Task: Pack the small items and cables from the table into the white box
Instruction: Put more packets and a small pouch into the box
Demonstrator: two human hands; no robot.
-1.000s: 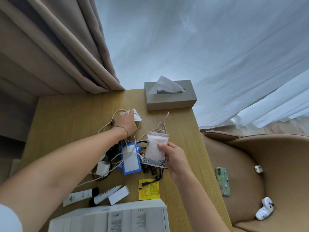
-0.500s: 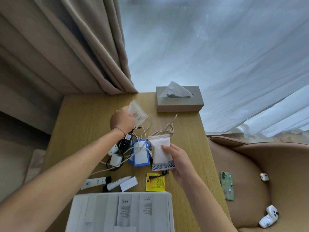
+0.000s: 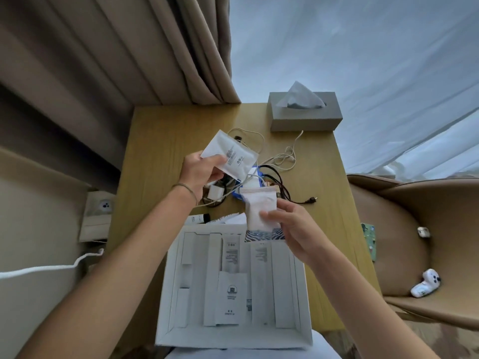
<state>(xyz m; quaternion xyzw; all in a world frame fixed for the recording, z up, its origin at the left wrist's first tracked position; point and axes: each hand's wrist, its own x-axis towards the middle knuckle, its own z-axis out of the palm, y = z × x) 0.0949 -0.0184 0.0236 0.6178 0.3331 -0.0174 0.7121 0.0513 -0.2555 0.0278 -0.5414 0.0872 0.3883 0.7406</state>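
Curtains: heavy beige drape (image 3: 108, 60) in deep folds at left, thin white sheer (image 3: 363, 60) at right, both behind the worktop.
Worktop: pale wood-grain worktop (image 3: 160, 141), rectangular, matt.
Armchair: tan padded armchair (image 3: 404, 229) just beside the worktop's right edge; a green patterned phone (image 3: 369, 239) and a small white toy figure (image 3: 425, 283) lie on its seat.
White box: open white box (image 3: 233, 338) of cardboard at the near edge, packed with flat white cartons in rows.
Tissue box: grey tissue box (image 3: 304, 117) at the far right corner, a tissue standing out of its slot.
Cables: tangle of white and black cables (image 3: 274, 164) mid-worktop, lying over a blue-edged card and a white plug block, between the two hands.
Left hand: left hand (image 3: 199, 172) pinches a flat, glossy white sachet (image 3: 230, 156), raised above the cables.
Right hand: right hand (image 3: 290, 229) grips a soft white zip pouch (image 3: 259, 211) with a wave-print base, held over the box's far rim.
Tube: black-capped white tube (image 3: 199, 218), partly hidden behind the box.
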